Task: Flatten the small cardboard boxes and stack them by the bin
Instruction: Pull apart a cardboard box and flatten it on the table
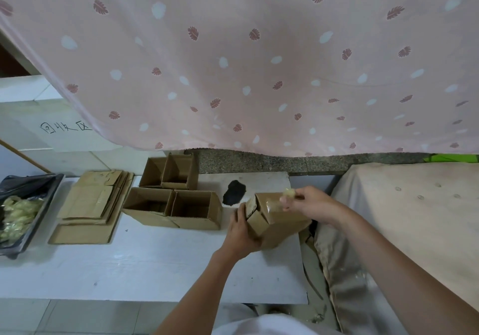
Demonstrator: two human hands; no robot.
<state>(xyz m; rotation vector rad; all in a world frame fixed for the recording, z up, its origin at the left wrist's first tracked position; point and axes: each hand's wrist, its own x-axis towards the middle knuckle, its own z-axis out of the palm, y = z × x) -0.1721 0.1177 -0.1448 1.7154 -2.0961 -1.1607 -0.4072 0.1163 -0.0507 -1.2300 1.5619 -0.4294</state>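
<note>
Ahead of you hangs a pink curtain printed with dark red leaves and pale spots, its hem just above a speckled stone ledge. The white counter carries a black smudge near its far edge. To your right lies a beige mattress with tufted dimples. At far left, a white panel bears handwritten black characters.

A white counter carries a stack of flattened cardboard near its left end, beside a black-lined bin at the left edge. Four open boxes sit along the back edge, with a dark patch toward the back right corner.
</note>
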